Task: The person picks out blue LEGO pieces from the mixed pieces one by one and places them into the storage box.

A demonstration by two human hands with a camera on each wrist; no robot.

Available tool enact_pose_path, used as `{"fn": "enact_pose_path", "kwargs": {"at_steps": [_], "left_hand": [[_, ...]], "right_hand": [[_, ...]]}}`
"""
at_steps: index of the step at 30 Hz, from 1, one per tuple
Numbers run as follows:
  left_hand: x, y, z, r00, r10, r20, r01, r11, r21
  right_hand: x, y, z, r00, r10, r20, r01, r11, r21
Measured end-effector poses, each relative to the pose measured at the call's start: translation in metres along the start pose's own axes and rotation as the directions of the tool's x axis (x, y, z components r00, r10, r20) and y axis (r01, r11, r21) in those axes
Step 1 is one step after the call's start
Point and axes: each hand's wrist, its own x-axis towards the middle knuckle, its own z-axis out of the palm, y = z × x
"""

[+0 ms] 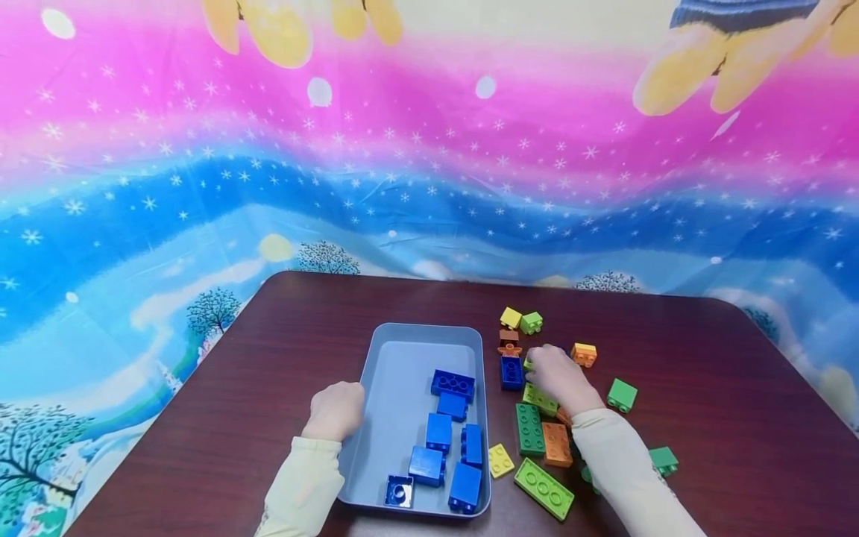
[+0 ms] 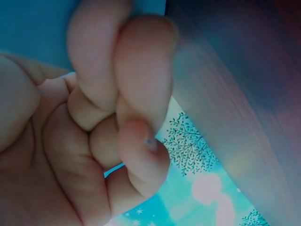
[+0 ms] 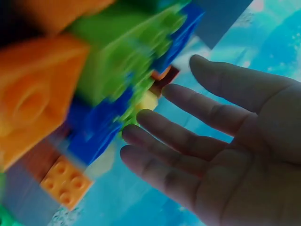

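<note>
My left hand (image 1: 335,412) is at the left rim of a grey-blue plastic tray (image 1: 396,373), fingers curled against the edge. In the left wrist view its fingers (image 2: 143,66) bend in front of the tray's wall, and the palm holds no brick. Over the pile of toy building bricks is my right hand (image 1: 560,377). The right wrist view shows its fingers (image 3: 211,108) nearly straight and spread, with no brick in them. Beside the fingertips are a lime green brick (image 3: 113,66) and a blue brick (image 3: 96,132); an orange brick (image 3: 37,99) looms nearer the camera.
Several blue bricks (image 1: 439,431) lie in the tray's right half. Right of the tray, loose bricks cover the dark table (image 1: 255,358): a blue one (image 1: 511,373), a green one (image 1: 529,429), a long lime one (image 1: 544,489). A patterned cloth (image 1: 429,186) hangs behind.
</note>
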Motion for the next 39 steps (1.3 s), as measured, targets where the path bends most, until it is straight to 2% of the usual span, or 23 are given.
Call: {"fn": "enact_pose_path", "kwargs": {"at_steps": [6, 16, 28, 39], "left_hand": [[-0.001, -0.001, 0.001, 1.000, 0.005, -0.013, -0.005, 1.000, -0.005], [-0.002, -0.002, 0.003, 1.000, -0.005, -0.007, 0.004, 1.000, -0.022], [0.001, -0.003, 0.004, 1.000, 0.007, -0.011, -0.007, 1.000, -0.002], [0.001, -0.004, 0.003, 1.000, 0.006, -0.004, -0.006, 1.000, -0.004]], "right_hand": [[-0.003, 0.016, -0.007, 0.995, 0.073, 0.073, -0.075, 0.997, 0.024], [-0.004, 0.018, -0.008, 0.987, 0.112, 0.116, -0.118, 0.992, 0.043], [-0.005, 0.019, -0.006, 0.993, 0.051, 0.104, -0.054, 0.998, 0.029], [-0.003, 0.019, -0.006, 0.992, 0.048, 0.114, -0.053, 0.998, 0.042]]}}
